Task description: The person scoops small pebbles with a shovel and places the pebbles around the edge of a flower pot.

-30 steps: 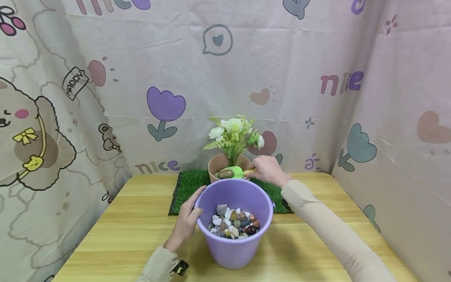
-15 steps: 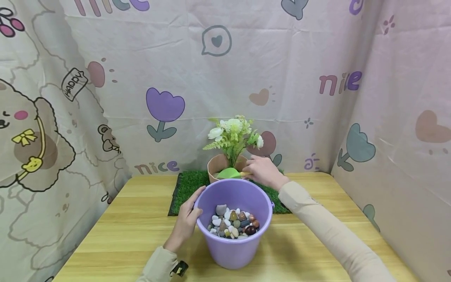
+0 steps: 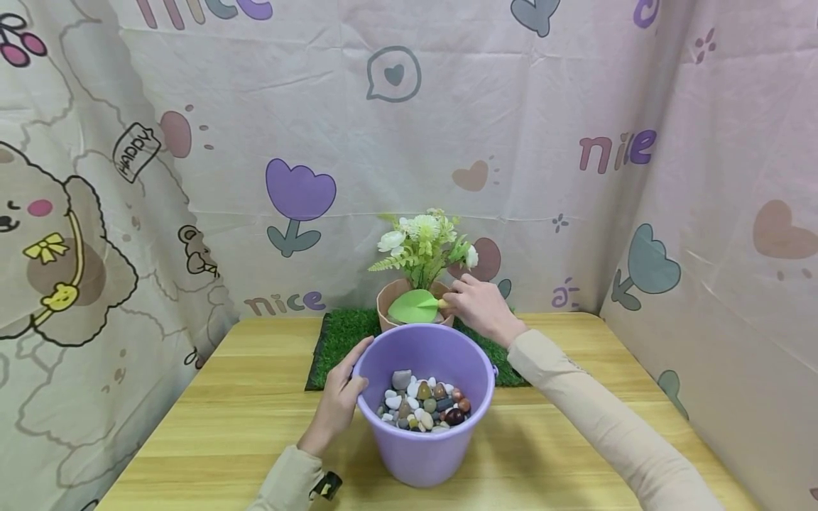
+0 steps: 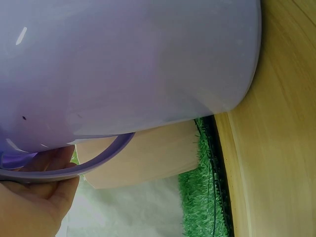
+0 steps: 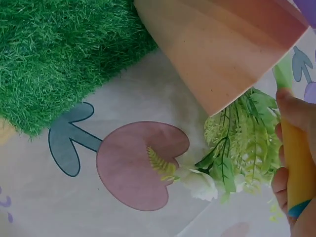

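Right hand (image 3: pixel 481 309) curled round the trowel's handle (image 3: pixel 443 304), left hand (image 3: pixel 341 397) gripping the bucket (image 3: pixel 423 458) at its rim; from the head, the trowel (image 3: pixel 415 306) stretches sideways over the pot (image 3: pixel 385 309), green end leftward. Left wrist: fingers (image 4: pixel 61 193) hold a purple band (image 4: pixel 106 156). Right wrist: trowel near-upright, green end uppermost.

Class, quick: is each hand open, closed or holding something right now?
Left hand: closed, holding the round purple plastic bucket near its rim.
Right hand: closed, holding the yellow-handled trowel with a green leaf-shaped blade.
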Available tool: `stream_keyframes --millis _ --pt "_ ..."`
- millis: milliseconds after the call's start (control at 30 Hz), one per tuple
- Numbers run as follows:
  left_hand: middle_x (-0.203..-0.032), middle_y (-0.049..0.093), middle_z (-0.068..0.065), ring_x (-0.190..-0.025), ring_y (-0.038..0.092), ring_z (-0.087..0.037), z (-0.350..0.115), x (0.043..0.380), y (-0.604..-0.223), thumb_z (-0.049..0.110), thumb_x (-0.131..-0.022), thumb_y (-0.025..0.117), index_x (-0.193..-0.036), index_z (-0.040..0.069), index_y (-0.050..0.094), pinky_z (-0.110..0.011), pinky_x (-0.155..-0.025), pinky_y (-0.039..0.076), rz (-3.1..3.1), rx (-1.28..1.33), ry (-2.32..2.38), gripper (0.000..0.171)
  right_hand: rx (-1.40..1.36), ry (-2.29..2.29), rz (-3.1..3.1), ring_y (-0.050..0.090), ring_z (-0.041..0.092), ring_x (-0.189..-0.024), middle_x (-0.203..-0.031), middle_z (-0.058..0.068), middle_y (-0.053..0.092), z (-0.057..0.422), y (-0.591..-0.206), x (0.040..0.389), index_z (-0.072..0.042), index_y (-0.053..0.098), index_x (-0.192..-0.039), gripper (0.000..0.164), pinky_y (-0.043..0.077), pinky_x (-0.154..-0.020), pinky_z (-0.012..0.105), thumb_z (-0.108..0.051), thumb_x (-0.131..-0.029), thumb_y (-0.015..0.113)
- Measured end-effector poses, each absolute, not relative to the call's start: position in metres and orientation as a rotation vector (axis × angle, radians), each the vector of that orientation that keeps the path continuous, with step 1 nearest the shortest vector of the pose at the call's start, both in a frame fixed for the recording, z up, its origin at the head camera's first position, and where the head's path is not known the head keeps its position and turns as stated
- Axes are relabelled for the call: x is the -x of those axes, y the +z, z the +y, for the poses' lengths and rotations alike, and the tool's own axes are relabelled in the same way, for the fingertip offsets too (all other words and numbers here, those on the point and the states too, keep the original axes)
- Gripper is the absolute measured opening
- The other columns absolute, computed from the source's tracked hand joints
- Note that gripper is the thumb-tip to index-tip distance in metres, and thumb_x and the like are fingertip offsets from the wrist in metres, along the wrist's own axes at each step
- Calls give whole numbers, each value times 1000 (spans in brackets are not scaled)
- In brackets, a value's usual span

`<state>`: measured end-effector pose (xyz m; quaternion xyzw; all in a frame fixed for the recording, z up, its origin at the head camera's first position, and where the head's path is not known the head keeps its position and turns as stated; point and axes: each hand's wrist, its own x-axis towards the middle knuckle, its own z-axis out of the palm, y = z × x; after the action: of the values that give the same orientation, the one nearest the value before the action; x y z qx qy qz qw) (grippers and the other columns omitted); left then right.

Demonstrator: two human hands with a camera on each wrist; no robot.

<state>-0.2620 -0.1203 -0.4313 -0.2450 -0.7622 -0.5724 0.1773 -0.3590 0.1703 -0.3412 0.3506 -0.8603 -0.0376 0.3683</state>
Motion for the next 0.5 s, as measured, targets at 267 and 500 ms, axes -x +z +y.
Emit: stream_keyframes --millis 267,500 --pt "-141 54 -18 -113 62 -33 -121 262 -433 -3 -80 44 -147 10 45 -29 -85 55 -2183 685 -1620 68 -776 105 -2383 53 13 -68 -85 -3 63 176 -344 346 -22 76 -105 17 39 -49 27 -27 -90 70" --pt "-141 54 -17 -114 62 -31 -121 263 -433 -3 -80 43 -147 9 45 -29 -86 55 -2175 694 -1616 68 -785 248 -2411 62 11 -67 -92 -5 69 181 -348 331 -22 75 -109 22 39 -52 23 -32 -92 66"
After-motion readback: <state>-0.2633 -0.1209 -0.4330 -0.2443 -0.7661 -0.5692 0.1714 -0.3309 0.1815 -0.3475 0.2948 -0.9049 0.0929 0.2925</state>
